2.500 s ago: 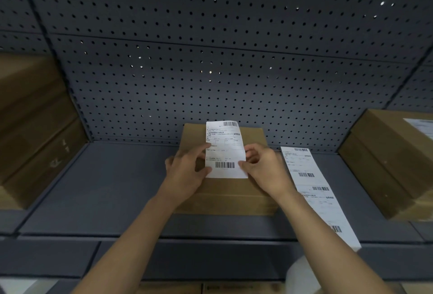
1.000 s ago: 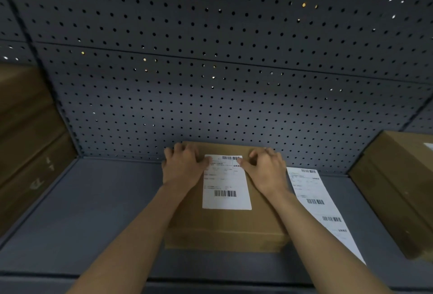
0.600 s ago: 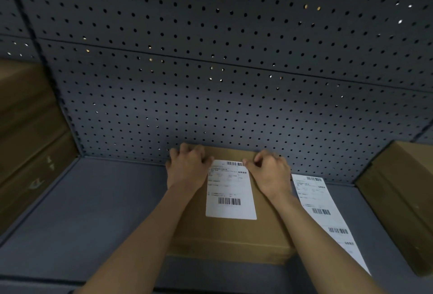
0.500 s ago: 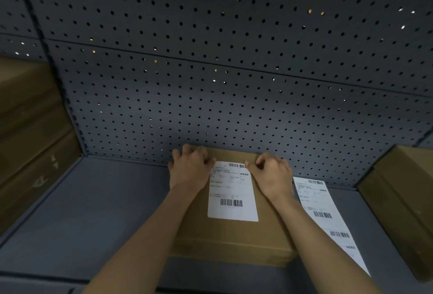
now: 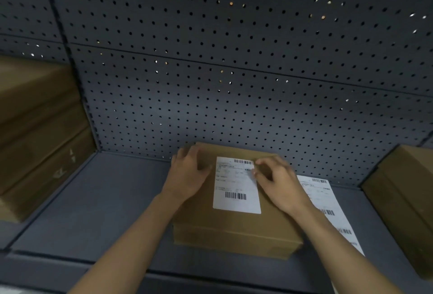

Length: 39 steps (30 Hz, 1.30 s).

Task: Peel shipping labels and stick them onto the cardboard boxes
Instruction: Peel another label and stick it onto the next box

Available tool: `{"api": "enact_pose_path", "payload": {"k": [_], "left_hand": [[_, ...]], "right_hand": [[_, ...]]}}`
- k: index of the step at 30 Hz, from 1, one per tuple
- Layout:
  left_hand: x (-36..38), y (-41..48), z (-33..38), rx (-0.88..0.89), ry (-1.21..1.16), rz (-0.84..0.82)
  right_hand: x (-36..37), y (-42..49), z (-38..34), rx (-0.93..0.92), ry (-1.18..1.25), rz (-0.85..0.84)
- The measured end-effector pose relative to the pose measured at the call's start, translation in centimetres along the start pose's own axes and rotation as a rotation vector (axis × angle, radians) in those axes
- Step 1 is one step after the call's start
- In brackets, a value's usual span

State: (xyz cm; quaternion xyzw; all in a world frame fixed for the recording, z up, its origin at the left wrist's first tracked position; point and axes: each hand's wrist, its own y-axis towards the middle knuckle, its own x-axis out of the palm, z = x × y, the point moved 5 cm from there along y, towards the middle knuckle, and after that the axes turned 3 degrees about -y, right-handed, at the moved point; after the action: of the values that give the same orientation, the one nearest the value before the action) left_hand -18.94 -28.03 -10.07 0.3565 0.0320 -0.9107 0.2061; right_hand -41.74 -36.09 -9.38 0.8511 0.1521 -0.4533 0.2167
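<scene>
A flat cardboard box [image 5: 236, 225] lies on the grey shelf against the pegboard. A white shipping label [image 5: 236, 188] with barcodes lies flat on its top. My left hand [image 5: 189, 174] rests on the box top just left of the label, thumb at the label's left edge. My right hand [image 5: 278, 181] hovers over the box right of the label, fingers loosely bent, fingertips touching the label's upper right edge. Both hands are blurred. A strip of more labels [image 5: 328, 209] lies on the shelf to the right of the box.
Stacked cardboard boxes [image 5: 39, 134] fill the left end of the shelf. Another cardboard box [image 5: 405, 200] stands at the right. A dark perforated back panel [image 5: 234, 83] rises behind. The shelf [image 5: 105, 202] has a raised front lip.
The label went from being held up over the box to lying flat on its top. Both hands have since shifted slightly along the label's upper edge, the right hand's fingers lifting.
</scene>
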Motion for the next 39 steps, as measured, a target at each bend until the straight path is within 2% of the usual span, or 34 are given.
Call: {"api": "enact_pose_path", "payload": {"k": [2, 5, 9, 13, 18, 27, 33, 39], "left_hand": [[0.2, -1.3, -1.2, -0.092, -0.083, -0.03], [1.1, -2.6, -2.8, -0.217, -0.227, -0.117], [1.6, -3.6, -3.1, -0.251, -0.385, -0.142], [1.8, -3.8, -3.5, -0.233, -0.475, -0.162], [1.9, -3.8, -3.7, -0.2, -0.531, -0.215], [1.8, -4.2, -3.6, -0.197, -0.637, -0.206], [1.6, -4.6, -3.1, -0.226, -0.753, -0.201], [1.5, -4.7, -2.9, -0.247, -0.766, -0.174]], "right_hand": [[0.1, -2.4, -1.9, -0.176, -0.019, -0.093], [1.1, -5.3, -3.9, -0.428, -0.199, -0.285], [2.4, -7.4, -4.2, -0.554, -0.407, -0.492], [2.7, -5.9, -4.0, -0.489, -0.476, -0.57], [3.1, -2.0, -3.5, -0.371, -0.45, -0.621], [3.9, 2.9, -2.5, -0.238, -0.446, -0.572], [4.2, 3.1, -2.7, -0.235, -0.459, -0.57], [4.0, -0.6, -4.1, -0.337, -0.443, -0.602]]}}
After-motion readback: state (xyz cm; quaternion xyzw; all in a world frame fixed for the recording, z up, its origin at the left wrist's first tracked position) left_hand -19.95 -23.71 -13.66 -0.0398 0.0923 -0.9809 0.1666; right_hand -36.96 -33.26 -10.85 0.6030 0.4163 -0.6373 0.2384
